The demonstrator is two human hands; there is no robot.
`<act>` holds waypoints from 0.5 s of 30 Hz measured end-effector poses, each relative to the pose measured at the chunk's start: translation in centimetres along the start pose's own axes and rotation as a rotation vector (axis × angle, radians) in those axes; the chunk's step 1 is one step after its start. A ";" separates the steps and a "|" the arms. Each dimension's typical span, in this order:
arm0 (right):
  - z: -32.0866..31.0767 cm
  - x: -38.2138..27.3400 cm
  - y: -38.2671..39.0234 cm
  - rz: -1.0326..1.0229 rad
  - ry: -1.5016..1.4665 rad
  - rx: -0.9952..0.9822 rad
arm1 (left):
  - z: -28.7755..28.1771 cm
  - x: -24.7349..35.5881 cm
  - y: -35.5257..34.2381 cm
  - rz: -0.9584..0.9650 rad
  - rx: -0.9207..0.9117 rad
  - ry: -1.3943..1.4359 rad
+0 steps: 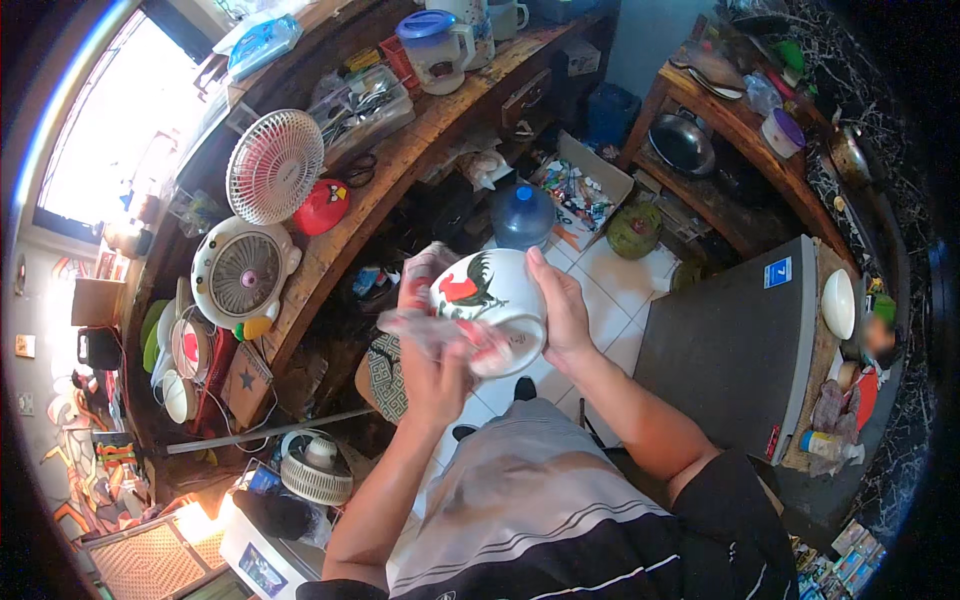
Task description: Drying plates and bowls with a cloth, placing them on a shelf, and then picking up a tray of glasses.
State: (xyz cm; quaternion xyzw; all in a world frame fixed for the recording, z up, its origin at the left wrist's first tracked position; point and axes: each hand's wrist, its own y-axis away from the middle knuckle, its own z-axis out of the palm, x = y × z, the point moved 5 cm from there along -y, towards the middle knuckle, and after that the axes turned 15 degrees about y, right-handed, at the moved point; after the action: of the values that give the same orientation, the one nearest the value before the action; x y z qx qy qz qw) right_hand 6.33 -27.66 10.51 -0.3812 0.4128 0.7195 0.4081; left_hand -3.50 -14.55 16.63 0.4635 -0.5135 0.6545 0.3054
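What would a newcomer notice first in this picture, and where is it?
Probably the white bowl with its rooster picture, near the centre: the right hand grips its side while the left hand holds a reddish cloth against it. Then the eye may go to the bright window at the upper left and the big blue bottle just beyond the bowl.
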 end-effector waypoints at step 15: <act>1.2 -0.9 0.4 0.227 -0.084 0.060 | 0.0 1.4 -0.9 0.260 -0.150 -0.513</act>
State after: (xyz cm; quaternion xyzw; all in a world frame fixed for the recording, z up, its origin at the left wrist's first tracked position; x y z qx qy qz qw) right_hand 6.03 -26.92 11.84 -0.2895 0.4572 0.7636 0.3523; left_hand -3.18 -14.42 18.24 0.5200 -0.6760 0.5099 0.1127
